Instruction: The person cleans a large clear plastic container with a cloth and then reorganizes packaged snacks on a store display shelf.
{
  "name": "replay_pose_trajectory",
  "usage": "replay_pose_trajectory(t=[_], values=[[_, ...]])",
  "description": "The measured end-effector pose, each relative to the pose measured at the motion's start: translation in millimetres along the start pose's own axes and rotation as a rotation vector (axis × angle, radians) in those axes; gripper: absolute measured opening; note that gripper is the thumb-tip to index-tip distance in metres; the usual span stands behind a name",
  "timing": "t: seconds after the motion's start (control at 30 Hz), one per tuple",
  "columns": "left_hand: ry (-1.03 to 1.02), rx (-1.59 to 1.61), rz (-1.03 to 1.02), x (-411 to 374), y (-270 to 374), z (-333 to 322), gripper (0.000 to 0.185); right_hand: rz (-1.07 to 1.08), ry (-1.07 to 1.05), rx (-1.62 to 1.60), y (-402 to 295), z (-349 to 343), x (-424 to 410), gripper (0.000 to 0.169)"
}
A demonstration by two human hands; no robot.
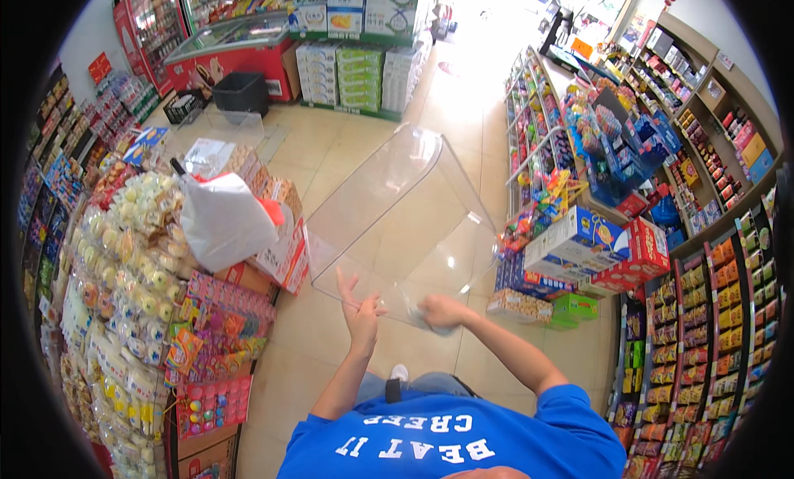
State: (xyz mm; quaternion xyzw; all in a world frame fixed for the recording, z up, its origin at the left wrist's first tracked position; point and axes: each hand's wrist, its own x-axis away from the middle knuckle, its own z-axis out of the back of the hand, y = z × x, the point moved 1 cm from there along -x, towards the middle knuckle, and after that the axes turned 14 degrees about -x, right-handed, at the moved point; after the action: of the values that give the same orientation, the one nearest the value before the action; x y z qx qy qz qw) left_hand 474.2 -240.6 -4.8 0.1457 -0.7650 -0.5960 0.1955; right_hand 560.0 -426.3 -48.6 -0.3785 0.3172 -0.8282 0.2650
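Note:
A large clear plastic bin (378,187), tilted, is held up in front of my body, and the tiled floor shows through it. At its near left edge, my left hand (361,308) grips the wall with fingers spread along the plastic. My right hand (441,311) is closed around a bunched greyish cloth (439,328) against the bin's near side. The cloth and the right hand are slightly blurred by motion.
On the left, packaged snacks (130,249) fill a stand, with a white plastic bag (224,222) on top. To the right are stacked cartons (577,243) and snack shelves (695,355). Tiled floor (310,380) runs between. A black bin (240,94) stands before the red freezer (248,60).

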Motion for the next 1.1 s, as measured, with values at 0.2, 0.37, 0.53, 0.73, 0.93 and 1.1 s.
replay_pose_trajectory(t=[0.2, 0.37, 0.53, 0.73, 0.93, 1.1], values=[[0.045, 0.030, 0.077, -67.8, 10.4, 2.9, 0.091, -0.363, -0.366, 0.585, 70.9, 76.0, 73.1, 0.026], [-0.022, 0.124, 0.191, -129.9, -22.6, 18.5, 0.092, 0.210, 0.505, 0.005, -22.8, 209.3, 21.7, 0.033], [-0.106, 0.199, 0.333, -183.5, 0.2, -10.1, 0.075, 0.478, 1.017, -0.140, -106.3, 274.4, -164.0, 0.036], [-0.233, 0.144, 0.404, -241.3, 31.6, -38.0, 0.063, 0.687, 1.410, 0.168, -140.0, 275.9, -341.7, 0.043], [-0.258, 0.203, 0.426, -322.8, 21.4, -9.3, 0.094, 0.884, 0.869, 0.349, -157.6, 237.6, -394.3, 0.035], [-0.140, 0.041, 0.352, -389.0, 32.8, -10.8, 0.094, 1.271, 0.507, 0.506, -152.5, 275.6, -439.9, 0.029]])
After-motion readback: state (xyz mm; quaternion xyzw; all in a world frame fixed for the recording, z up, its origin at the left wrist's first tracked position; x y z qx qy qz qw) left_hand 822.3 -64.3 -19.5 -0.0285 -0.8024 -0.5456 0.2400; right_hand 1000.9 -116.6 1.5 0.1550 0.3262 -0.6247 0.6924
